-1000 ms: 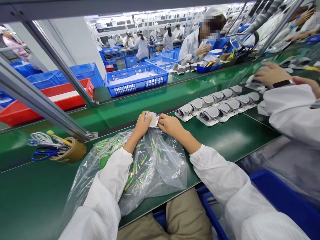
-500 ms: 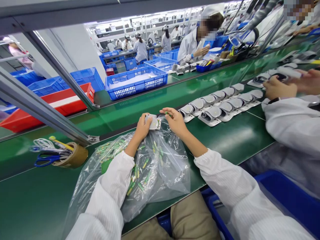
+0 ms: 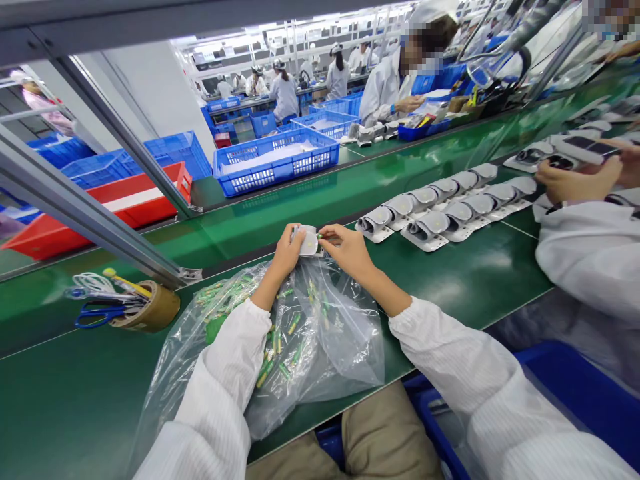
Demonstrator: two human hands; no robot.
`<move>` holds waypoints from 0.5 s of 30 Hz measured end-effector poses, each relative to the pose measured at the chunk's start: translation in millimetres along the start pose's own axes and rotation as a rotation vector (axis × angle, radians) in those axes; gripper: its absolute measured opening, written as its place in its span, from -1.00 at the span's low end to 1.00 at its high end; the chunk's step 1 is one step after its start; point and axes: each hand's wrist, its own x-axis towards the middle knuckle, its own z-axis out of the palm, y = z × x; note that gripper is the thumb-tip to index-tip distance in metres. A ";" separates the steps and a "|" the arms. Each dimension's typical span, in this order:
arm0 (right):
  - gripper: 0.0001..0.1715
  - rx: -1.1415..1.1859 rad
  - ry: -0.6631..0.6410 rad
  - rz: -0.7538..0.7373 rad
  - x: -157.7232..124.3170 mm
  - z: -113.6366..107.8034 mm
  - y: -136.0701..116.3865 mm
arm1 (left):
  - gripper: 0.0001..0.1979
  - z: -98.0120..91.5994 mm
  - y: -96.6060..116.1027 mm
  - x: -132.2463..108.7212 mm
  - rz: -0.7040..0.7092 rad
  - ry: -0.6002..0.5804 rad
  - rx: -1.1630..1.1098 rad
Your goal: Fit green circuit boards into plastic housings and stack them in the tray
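Note:
Above the far end of the clear plastic bag [image 3: 345, 367], my left hand [image 3: 286, 255] grips a small white plastic housing [image 3: 309, 245] by its left side. My right hand [image 3: 350, 250] is closed in a pinch at the housing's right edge, its fingertips on a small green piece [image 3: 320, 236]. That piece is mostly hidden by the fingers. Several slim green-and-yellow pieces [image 3: 265, 373] lie in the bag beneath my wrists, with more green pieces under its left part.
Two rows of white housings [image 3: 425, 230] stand on the green bench at right, near a co-worker's hand [image 3: 580, 180]. A brown pot [image 3: 160, 308] holds scissors and pens at left. A slanted metal post [image 3: 100, 207] rises behind it. Beyond are a blue crate [image 3: 275, 173] and a red tray [image 3: 110, 213].
My right hand has moved left with the green piece, up to the housing's edge. The housing has turned slightly in my left hand. The co-worker at right has lifted a dark-panelled white part.

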 end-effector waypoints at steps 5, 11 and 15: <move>-0.76 -0.014 0.011 0.028 -0.8 1.5 1.4 | -0.60 -1.4 -1.4 4.0 -0.015 0.039 -0.043; -0.84 -0.158 -0.089 -0.165 -2.6 0.3 6.8 | -0.60 -2.4 -0.9 6.1 -0.021 0.040 -0.113; -0.85 -0.285 -0.229 -0.359 0.6 -2.2 11.5 | -0.60 -5.0 -0.4 8.5 -0.029 0.045 -0.116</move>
